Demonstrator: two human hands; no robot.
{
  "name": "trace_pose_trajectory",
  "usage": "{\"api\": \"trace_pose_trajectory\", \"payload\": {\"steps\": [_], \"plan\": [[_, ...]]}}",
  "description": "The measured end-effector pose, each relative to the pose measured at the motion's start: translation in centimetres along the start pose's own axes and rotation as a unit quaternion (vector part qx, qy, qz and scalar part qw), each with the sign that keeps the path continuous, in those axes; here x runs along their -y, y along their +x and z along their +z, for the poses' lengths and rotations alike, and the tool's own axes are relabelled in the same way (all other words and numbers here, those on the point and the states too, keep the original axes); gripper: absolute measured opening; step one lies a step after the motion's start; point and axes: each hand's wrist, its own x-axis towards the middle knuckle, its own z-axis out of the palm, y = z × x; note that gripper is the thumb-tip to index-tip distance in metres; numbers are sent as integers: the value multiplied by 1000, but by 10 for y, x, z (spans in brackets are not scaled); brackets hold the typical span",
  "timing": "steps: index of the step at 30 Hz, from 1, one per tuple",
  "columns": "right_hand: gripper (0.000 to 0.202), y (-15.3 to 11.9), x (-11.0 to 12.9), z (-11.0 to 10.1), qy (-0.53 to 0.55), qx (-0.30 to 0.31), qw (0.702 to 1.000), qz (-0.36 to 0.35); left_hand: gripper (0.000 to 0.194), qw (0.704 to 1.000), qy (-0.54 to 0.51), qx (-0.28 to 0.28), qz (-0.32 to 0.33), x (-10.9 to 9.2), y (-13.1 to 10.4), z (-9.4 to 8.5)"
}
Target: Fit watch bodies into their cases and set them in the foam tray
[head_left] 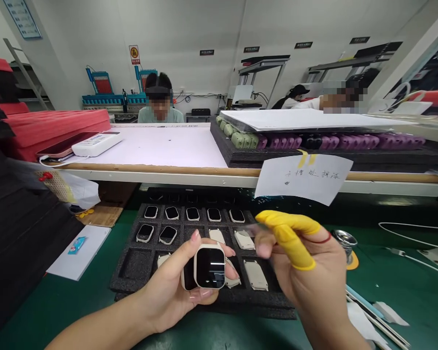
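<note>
My left hand (178, 272) grips a white-framed smartwatch (210, 267) with a glossy dark screen facing me. Partly behind it, a second smartwatch (188, 278) shows its edge and appears to be in the same hand. My right hand (306, 262), wearing yellow finger cots (294, 238) on two fingers, is raised to the right of the watches. Its fingers pinch a thin, clear piece of film (250, 227), blurred. Below both hands lies a black foam tray (136, 262) with several watches in its compartments, some screen up, others pale side up.
A raised shelf (160, 146) crosses the back, bearing red foam (62, 126), a white power bank (97, 144) and a tray of green and purple parts (299, 141). At right are a metal cup (345, 239), a cable and tweezers-like tools. Co-workers sit beyond.
</note>
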Motion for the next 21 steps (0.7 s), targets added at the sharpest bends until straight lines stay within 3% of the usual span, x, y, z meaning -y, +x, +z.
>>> {"api": "trace_pose_trajectory", "payload": {"steps": [2, 4, 7, 11, 17, 21], "plan": [[11, 1, 0, -3, -15, -30, 999, 3, 45, 1000, 2, 8, 1, 0, 0, 0], [19, 0, 4, -3, -21, -10, 1000, -18, 45, 1000, 4, 10, 2, 0, 0, 0], [37, -7, 10, -5, -55, 108, 990, -75, 46, 1000, 3, 11, 0, 1, 0, -1], [50, -14, 8, -15, -151, 256, 945, -135, 46, 1000, -7, 11, -6, 1, -3, -1], [57, -11, 6, -31, -218, 200, 945, -139, 46, 1000, -16, -2, -6, 0, -3, 2], [41, -20, 23, -27, -229, 256, 932, -113, 44, 1000, -23, -6, -17, -2, -1, 4]]}}
